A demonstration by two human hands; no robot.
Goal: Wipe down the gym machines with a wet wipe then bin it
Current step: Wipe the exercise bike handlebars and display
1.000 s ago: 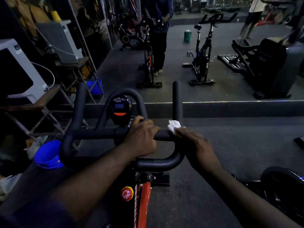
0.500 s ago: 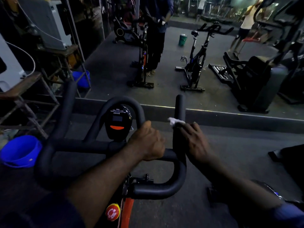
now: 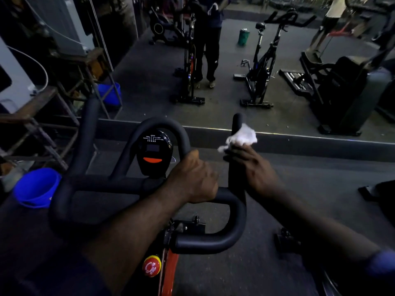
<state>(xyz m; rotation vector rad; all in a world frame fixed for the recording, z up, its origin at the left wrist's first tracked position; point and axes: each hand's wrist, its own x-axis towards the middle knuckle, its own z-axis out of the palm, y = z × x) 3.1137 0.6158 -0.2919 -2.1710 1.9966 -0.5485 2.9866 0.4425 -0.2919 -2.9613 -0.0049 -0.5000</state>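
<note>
The wet wipe [image 3: 241,136] is a crumpled white wad, just right of the console [image 3: 154,154] and a little above it, pressed against the upright right horn [image 3: 237,122] of the handlebar [image 3: 119,184]. I judge it light, limp and damp: it has no stiffness of its own, so it only cleans where my fingers back it, and it may bunch, tear or slide off the foam grip if I drag it loosely. The best hold, I think, is to spread it under the fingertips and wrap it round the tube, not pinch it by a corner. My right hand [image 3: 254,169], right of the console, is curled round that horn, with the wipe bunched at the fingertips and sticking out above them; how much of the wipe lies between palm and tube I cannot tell. My left hand [image 3: 194,178], just right of and below the console, is closed in a full fist round the crossbar where it meets the loop, steadying the bike and holding nothing else. A blue bucket [image 3: 35,186] sits on the floor well left of the console; whether it serves as the bin I cannot say
</note>
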